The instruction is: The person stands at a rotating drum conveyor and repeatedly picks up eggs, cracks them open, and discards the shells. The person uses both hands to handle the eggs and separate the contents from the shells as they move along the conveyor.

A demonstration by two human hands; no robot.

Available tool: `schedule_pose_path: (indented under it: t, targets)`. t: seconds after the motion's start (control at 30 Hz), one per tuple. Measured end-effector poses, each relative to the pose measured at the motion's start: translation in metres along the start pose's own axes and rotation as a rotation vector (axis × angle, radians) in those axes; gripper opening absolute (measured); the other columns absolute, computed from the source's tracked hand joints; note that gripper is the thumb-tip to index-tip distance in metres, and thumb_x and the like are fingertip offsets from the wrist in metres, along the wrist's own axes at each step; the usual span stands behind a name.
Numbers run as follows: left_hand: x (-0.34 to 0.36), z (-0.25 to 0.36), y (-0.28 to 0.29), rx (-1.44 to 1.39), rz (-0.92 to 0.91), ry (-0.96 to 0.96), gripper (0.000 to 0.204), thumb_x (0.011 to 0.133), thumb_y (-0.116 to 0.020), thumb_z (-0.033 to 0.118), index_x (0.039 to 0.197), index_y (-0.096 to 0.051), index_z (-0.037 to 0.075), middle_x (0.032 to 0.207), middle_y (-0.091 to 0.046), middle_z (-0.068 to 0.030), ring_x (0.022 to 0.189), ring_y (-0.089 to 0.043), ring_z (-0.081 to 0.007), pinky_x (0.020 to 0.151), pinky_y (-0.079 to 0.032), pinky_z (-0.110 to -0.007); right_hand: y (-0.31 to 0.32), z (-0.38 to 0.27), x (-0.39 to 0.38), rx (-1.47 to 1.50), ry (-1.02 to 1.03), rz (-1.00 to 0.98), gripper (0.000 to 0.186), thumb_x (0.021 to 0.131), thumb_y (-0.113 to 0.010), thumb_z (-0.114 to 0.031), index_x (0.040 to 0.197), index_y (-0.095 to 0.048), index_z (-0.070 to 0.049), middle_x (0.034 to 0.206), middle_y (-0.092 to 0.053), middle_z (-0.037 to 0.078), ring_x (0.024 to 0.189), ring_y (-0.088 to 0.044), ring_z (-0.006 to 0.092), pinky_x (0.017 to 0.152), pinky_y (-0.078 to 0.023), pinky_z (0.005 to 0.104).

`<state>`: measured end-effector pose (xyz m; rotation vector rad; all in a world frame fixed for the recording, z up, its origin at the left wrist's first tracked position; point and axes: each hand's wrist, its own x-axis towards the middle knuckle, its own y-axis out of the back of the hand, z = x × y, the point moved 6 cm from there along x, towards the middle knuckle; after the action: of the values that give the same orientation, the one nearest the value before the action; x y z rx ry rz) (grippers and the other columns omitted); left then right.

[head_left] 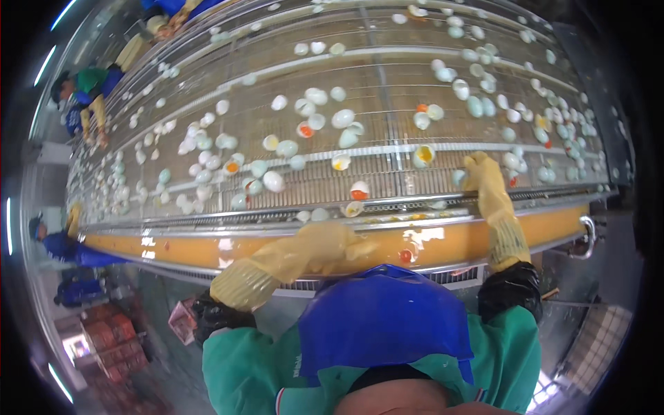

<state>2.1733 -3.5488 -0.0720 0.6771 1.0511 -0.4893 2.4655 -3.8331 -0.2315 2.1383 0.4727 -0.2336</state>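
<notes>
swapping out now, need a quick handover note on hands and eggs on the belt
Left hand, yellow-gloved, hovers over the orange liquid trough; whether it holds anything cannot be told.
Right hand, gloved, rests on the mesh belt edge beside a pale egg.
Broken shells with yolk, like one near the front rail, lie scattered among whole eggs.
Many eggs remain on the belt.

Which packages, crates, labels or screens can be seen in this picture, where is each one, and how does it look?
Red-orange crates: stacked on the floor at lower left, boxy, partly blurred.
Pinkish box: on the floor beside the person's left elbow, small and angular; its details are too blurred to tell.
Small label: on the green jacket below the blue apron, a pale strip of print.
No screens or signs show.
</notes>
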Motion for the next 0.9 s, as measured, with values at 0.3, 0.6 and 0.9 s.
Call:
schedule_pose_path:
  t: [0.3, 0.6, 0.9]
  targets:
    - [-0.043, -0.138, 0.192, -0.536, 1.531, -0.094, 0.059, 0.095, -0.067, 0.046, 0.140, -0.062, 0.007, 0.110, -0.076, -0.0110, 0.093, -0.073, -0.0277, 0.089, -0.055, -0.040, -0.005, -0.007, 0.013, -0.277, -0.014, -0.099, 0.029, 0.098, -0.060, -0.035, 0.110, -0.071, -0.011, 0.105, -0.075, 0.017, 0.101, -0.071, 0.0366, 0.090, -0.054, 0.0471]
    - [0.073, -0.246, 0.119, -0.197, 1.063, 0.324, 0.050, 0.092, -0.069, 0.043, 0.126, -0.069, 0.007, 0.113, -0.075, -0.0213, 0.103, -0.074, -0.0355, 0.091, -0.056, -0.047, -0.011, 0.002, 0.010, -0.319, 0.022, -0.154, 0.028, 0.097, -0.058, -0.032, 0.105, -0.072, -0.009, 0.108, -0.073, 0.019, 0.103, -0.070, 0.0386, 0.089, -0.053, 0.0479]
    - [0.065, -0.262, 0.127, -0.060, 1.228, 0.364, 0.039, 0.085, -0.078, 0.032, 0.115, -0.074, 0.007, 0.115, -0.074, -0.0186, 0.108, -0.070, -0.0392, 0.095, -0.055, -0.047, -0.014, 0.005, 0.032, -0.195, 0.251, -0.115, 0.029, 0.099, -0.064, -0.033, 0.109, -0.072, -0.007, 0.105, -0.072, 0.020, 0.095, -0.069, 0.0357, 0.087, -0.053, 0.0444]
